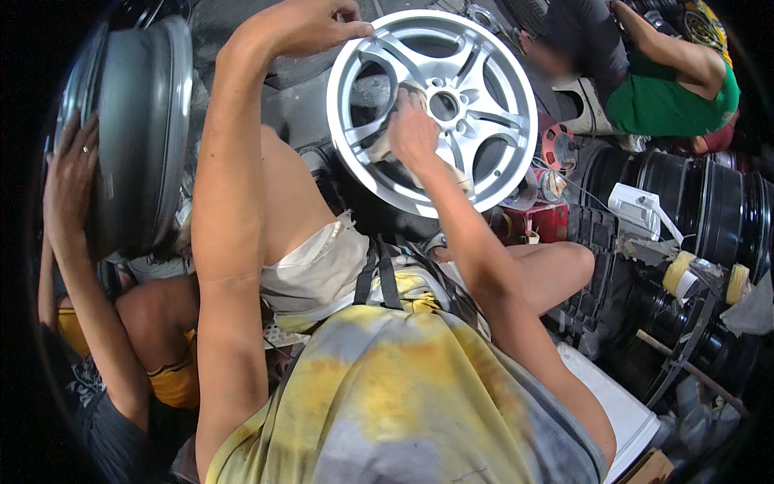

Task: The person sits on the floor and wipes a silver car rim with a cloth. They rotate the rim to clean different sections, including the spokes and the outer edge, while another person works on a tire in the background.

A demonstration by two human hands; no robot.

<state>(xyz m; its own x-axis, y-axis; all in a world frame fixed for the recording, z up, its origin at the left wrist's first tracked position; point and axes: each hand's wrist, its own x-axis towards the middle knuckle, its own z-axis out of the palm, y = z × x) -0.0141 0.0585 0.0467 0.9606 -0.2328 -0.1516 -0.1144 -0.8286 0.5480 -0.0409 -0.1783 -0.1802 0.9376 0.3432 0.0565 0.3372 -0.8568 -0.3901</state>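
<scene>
A silver alloy wheel (504, 105) with paired spokes and a round centre hole stands tilted in front of my knees. Over its left spokes, beside the hub, my right hand (413, 133) is closed on a pale, soiled cloth (383, 149) pressed against the metal. Part of the cloth hangs below the wrist across the lower spokes. My left hand (318, 24) is at the wheel's upper left edge. One stretched digit touches the outer lip, while the other fingers bend apart from it, partly cut off by the top of the picture.
At left, another person's hand (68, 181) rests on a large grey wheel rim (145, 133). A person in green (677, 101) sits at upper right. Dark rims (697, 189) are stacked at right, near a white device (635, 210), a black plastic crate (592, 274) and a red spool (558, 148).
</scene>
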